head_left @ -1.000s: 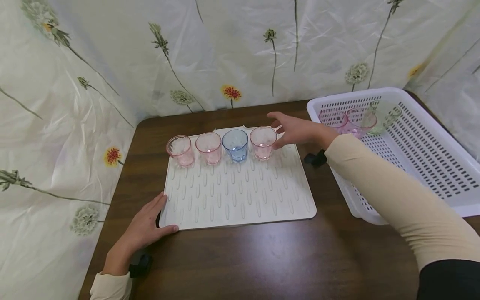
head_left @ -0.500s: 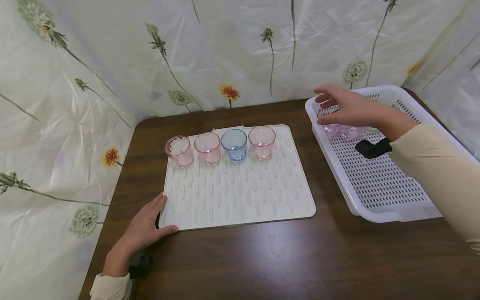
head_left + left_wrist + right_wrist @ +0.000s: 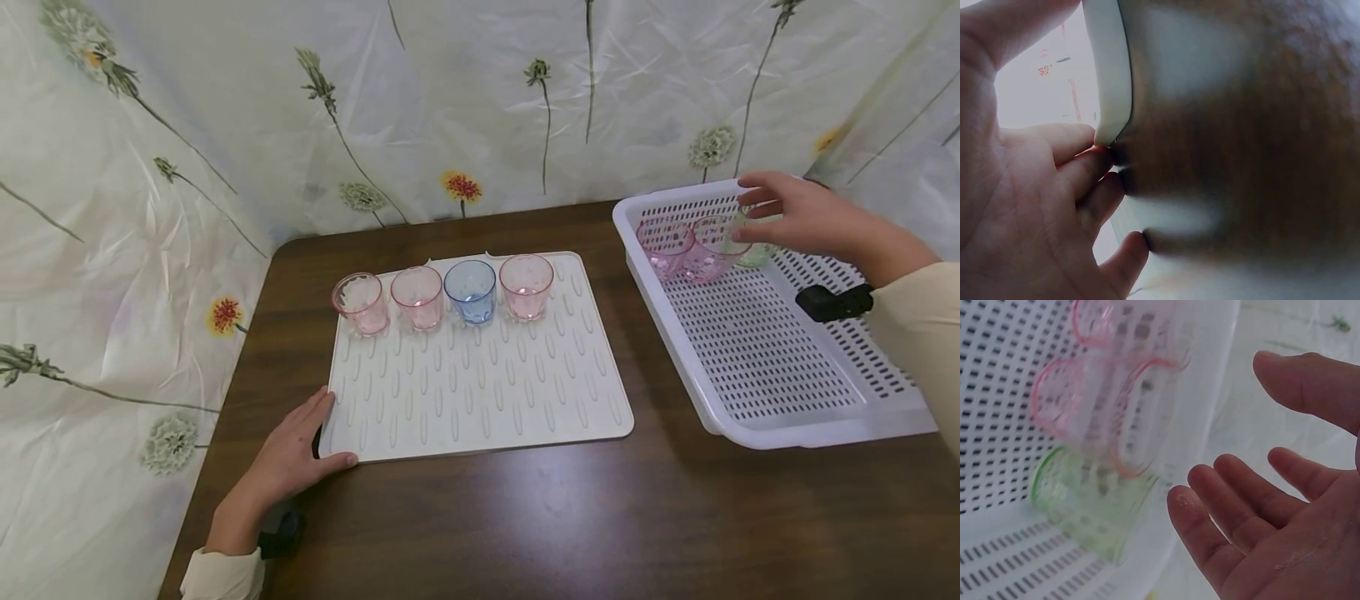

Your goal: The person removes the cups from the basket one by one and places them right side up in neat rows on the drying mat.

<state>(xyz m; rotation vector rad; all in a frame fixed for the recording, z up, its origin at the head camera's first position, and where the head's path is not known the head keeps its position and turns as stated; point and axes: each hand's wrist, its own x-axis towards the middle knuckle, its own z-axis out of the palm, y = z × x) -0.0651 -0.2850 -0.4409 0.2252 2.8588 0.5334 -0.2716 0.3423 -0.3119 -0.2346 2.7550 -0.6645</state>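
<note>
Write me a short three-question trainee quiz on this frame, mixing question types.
1. How many cups stand in a row on the white mat?
2. True or false: the right hand grips the green cup.
3. What does the left hand touch? A) the blue cup B) the mat's near left corner C) the basket

Key: 1. Four: three pink, one blue. 2. False: it hovers open beside the cup, fingers apart from it. 3. B.
</note>
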